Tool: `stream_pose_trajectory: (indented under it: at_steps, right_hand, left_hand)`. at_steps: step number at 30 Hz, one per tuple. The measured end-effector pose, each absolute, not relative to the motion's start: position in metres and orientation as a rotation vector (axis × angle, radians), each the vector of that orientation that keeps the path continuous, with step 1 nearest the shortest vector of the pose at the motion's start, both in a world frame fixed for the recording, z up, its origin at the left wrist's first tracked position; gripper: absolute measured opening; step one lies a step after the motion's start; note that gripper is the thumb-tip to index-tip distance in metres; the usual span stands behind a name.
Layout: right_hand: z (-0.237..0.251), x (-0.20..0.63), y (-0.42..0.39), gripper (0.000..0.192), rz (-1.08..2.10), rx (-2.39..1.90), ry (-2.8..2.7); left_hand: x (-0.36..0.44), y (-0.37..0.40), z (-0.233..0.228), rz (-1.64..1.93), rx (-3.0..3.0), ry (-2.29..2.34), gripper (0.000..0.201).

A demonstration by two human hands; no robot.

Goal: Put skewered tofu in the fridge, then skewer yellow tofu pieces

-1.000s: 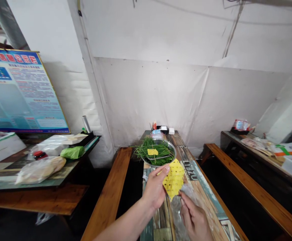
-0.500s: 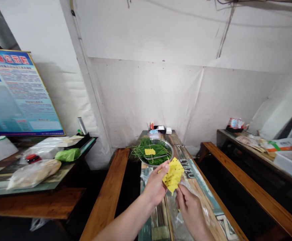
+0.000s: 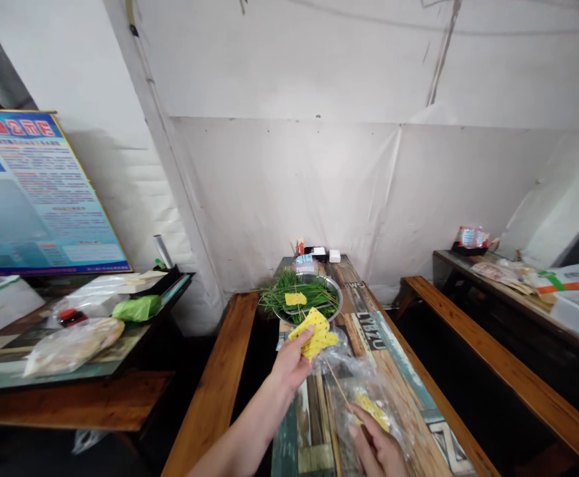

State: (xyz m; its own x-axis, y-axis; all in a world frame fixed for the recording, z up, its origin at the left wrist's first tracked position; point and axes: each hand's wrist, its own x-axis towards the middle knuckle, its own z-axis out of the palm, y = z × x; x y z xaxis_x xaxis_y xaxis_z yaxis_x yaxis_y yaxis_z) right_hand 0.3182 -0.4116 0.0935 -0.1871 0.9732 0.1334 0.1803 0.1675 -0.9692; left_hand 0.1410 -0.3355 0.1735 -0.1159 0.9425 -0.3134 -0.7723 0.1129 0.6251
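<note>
My left hand [image 3: 288, 363] holds up a yellow perforated sheet [image 3: 314, 333] just in front of a metal bowl [image 3: 336, 306] of green chives, where a smaller yellow piece [image 3: 295, 299] lies on top. My right hand [image 3: 376, 449] sits low at the frame's bottom edge, pinching a thin wooden skewer [image 3: 338, 389] and touching another yellow piece [image 3: 373, 411] that lies on a clear plastic bag [image 3: 364, 384] on the painted wooden table [image 3: 393, 361].
Wooden benches [image 3: 220, 377] flank the table on both sides. Small condiment boxes [image 3: 319, 252] stand at its far end by the white wall. A left side table [image 3: 71, 331] carries bagged food, a green bag and boxes under a blue poster [image 3: 31, 192]. Another cluttered table [image 3: 528, 298] stands right.
My left hand carried the yellow sheet left and toward the bowl. My right hand let go of it and dropped to the bag, now with a skewer and another yellow piece.
</note>
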Motion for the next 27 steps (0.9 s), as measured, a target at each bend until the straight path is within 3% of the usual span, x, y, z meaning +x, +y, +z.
stream_pose_trajectory:
  at_steps: [5,12,19,27]
  right_hand:
    - [0.099,0.339,-0.403,0.047,0.904,-1.111,-1.615]
    - [0.086,0.344,-0.387,0.039,0.925,-1.070,-1.678]
    - [0.078,0.308,-0.366,0.035,0.936,-1.097,-1.764]
    - [0.060,0.223,-0.347,0.040,0.972,-1.195,-1.669]
  left_hand:
    - [0.174,-0.335,0.162,1.453,0.278,0.947,0.020]
    - [0.193,-0.334,0.142,1.444,0.368,0.990,0.021]
    - [0.150,-0.319,0.137,1.298,0.287,0.817,0.034]
    - [0.087,-0.307,0.089,1.372,0.294,0.802,0.041]
